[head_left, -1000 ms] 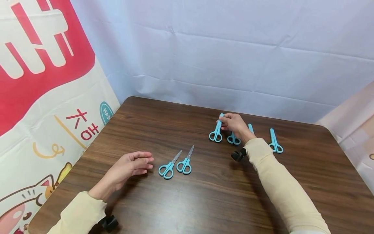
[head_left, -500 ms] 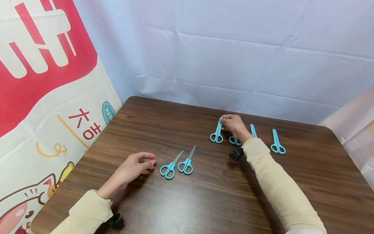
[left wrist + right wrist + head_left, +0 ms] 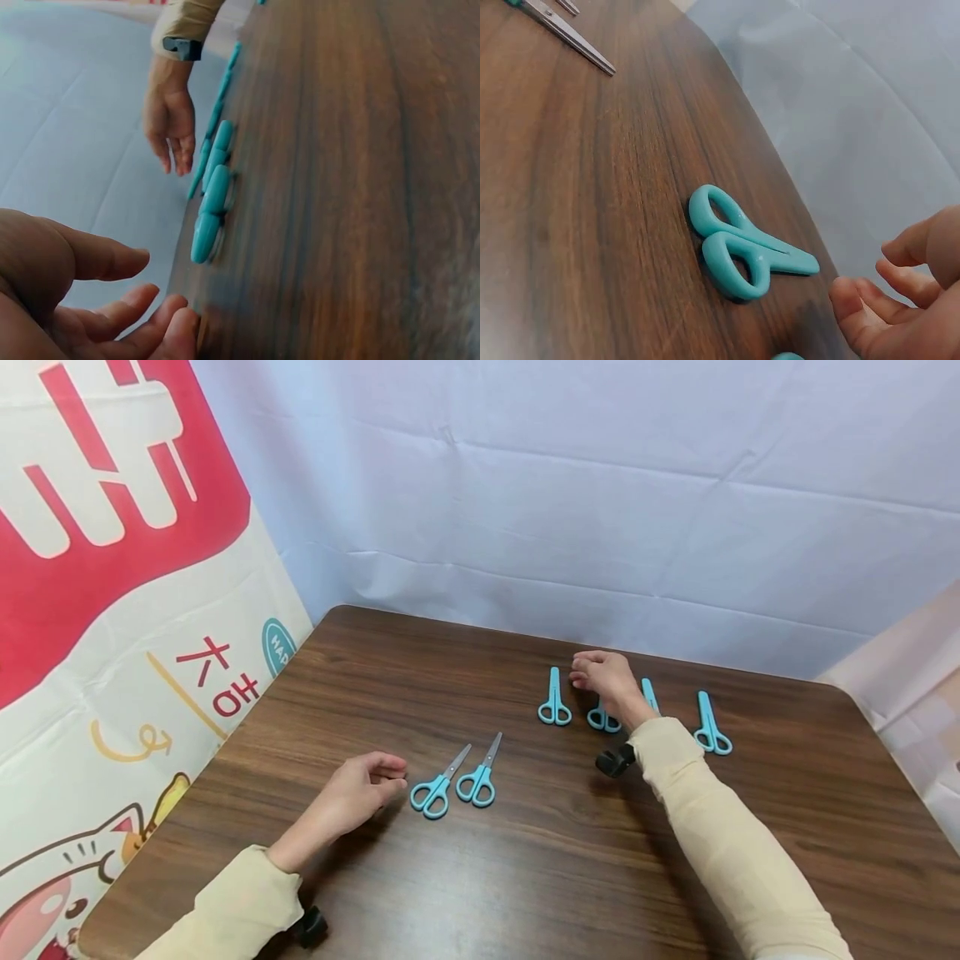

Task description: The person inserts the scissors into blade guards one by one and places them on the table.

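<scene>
Two light-blue-handled scissors with bare metal blades, the left pair (image 3: 431,797) and the pair beside it (image 3: 476,786), lie at mid-table. Just left of them my left hand (image 3: 351,795) hovers with relaxed fingers, holding nothing. Toward the back, blue scissors with covered blades (image 3: 554,706) lie flat, handles toward me. My right hand (image 3: 606,681) is right beside their tip, fingers loosely bent and holding nothing. It partly hides a second covered pair (image 3: 603,719). In the right wrist view, a gap shows between the fingertips and the covered scissors (image 3: 735,247).
Two more covered scissors lie to the right, one partly behind the right wrist (image 3: 649,693) and one farther out (image 3: 709,727). Behind the brown wooden table (image 3: 465,893) hangs a pale cloth (image 3: 570,510). A printed banner (image 3: 187,602) hangs at the left.
My right hand has let go of the leftmost covered scissors, now lying on the table, and shifted slightly right. My left hand has drifted a little toward the bare-bladed scissors.
</scene>
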`<state>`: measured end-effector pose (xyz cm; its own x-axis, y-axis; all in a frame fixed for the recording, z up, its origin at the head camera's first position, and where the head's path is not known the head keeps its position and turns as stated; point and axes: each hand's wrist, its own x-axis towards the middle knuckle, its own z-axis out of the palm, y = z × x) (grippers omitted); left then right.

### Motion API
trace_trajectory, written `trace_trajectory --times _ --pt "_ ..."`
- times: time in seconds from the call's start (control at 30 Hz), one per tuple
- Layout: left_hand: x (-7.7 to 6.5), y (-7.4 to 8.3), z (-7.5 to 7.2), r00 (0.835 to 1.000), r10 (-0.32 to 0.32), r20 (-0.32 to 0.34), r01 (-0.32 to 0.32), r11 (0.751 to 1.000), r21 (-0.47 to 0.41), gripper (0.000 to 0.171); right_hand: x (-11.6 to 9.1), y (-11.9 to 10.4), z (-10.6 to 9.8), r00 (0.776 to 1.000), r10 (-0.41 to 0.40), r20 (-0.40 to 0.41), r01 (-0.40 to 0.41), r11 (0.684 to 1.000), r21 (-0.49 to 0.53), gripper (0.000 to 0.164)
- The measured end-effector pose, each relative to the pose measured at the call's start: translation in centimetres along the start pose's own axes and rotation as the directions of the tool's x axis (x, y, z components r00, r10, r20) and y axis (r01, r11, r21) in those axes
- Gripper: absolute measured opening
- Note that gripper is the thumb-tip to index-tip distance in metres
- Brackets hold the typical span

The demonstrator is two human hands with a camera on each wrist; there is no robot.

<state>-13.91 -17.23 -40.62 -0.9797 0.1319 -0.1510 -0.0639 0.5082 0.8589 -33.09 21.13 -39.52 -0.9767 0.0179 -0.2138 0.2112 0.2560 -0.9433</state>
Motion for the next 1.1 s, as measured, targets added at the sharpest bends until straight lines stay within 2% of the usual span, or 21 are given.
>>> trace_trajectory --times 0.13,0.33,0.6,0.73,0.9,1.1 --pt "0.1 0.2 0.5 0.999 0.035 -0.02 -0.033 0.996 0.086 0.024 -1.5 -0.3 -0.9 0.999 -0.029 0.026 0.03 0.999 -0.032 0.043" --pt "0.2 0.8 1.1 0.999 0.036 -0.021 -0.032 0.983 0.182 0.031 -3.9 -0.7 -2.4 0.995 -0.057 0.082 0.065 0.992 -0.106 0.045" --pt "0.4 1.1 1.9 0.997 0.072 -0.001 -0.068 0.946 0.316 0.037 -7.2 -0.9 -4.6 0.987 -0.066 0.146 0.092 0.98 -0.174 0.049" --pt "0.6 1.0 2.3 0.995 0.103 0.004 -0.097 0.92 0.38 0.043 -9.2 -0.8 -6.0 0.982 -0.087 0.17 0.118 0.976 -0.183 0.05" --pt "0.8 0.8 2.6 0.992 0.124 0.001 -0.111 0.889 0.444 0.043 -11.5 -0.1 -8.5 0.978 -0.097 0.186 0.13 0.977 -0.169 0.052" --pt "1.0 0.7 2.5 0.99 0.14 -0.01 -0.12 0.882 0.456 0.032 -14.0 2.2 -11.6 0.977 -0.11 0.182 0.143 0.974 -0.175 0.052"
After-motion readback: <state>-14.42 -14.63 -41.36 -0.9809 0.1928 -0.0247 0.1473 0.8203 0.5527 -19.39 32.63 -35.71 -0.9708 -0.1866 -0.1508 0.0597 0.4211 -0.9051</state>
